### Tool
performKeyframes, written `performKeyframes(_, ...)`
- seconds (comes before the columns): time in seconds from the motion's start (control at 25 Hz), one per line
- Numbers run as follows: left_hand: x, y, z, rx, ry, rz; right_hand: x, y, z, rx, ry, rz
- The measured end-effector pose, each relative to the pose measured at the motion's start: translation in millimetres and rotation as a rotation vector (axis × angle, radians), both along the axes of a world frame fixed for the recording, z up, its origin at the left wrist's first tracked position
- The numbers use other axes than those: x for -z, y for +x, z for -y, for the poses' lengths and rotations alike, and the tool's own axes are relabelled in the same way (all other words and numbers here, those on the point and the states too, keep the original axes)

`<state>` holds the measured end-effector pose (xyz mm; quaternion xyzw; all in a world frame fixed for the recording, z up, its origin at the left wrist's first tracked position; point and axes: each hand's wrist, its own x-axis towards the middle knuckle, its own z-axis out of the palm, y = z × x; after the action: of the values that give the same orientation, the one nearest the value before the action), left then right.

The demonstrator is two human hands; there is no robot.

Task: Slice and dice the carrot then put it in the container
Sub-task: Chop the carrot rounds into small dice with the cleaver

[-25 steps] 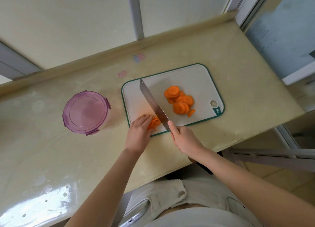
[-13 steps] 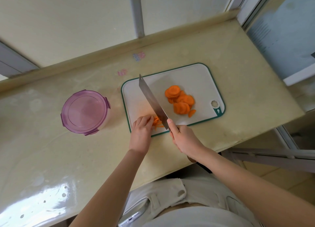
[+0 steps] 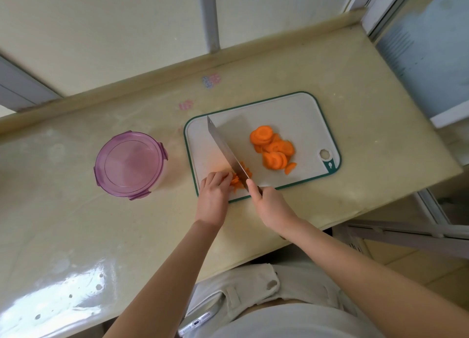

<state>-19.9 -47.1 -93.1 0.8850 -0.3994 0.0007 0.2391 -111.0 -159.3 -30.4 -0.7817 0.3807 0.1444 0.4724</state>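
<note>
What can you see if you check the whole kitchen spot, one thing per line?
Surface: beige counter, glossy, two small stickers near the back edge.
Job's things: white cutting board holds a pile of carrot slices; container left of it, purple lid on.
Clutter: phone in a pocket.
Hands: left hand holds carrot bits with curled fingers; right hand grips the knife, blade at the bits.
Cables: nothing seen.
Surroundings: window panes behind the counter.
</note>
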Motion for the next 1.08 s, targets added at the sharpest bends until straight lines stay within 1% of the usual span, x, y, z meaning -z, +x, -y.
performKeyframes(0.12,2,0,2,-0.022,-0.003,-0.011,4,4,12,0.046,0.070,0.035)
performKeyframes(0.32,-5,-1,10,-0.065,-0.045,-0.079,3,11,19,0.067,0.076,0.056)
performKeyframes(0.44,-10,-1,17,-0.066,-0.023,-0.126,1,10,26,0.084,0.069,0.059)
performKeyframes(0.56,-13,0,15,-0.039,0.013,-0.157,-1,4,27,0.133,0.110,0.075)
performKeyframes(0.68,-20,-2,13,-0.025,0.083,-0.256,-6,-2,24,0.143,0.135,0.074)
performKeyframes(0.8,-27,0,12,-0.072,0.004,-0.355,-9,-8,18,0.141,0.144,0.060)
performKeyframes(0.92,-25,9,10,-0.112,-0.017,-0.363,-11,-10,12,0.135,0.139,0.055)
performKeyframes(1.08,-25,12,11,-0.090,0.007,-0.336,-11,-10,7,0.132,0.131,0.038)
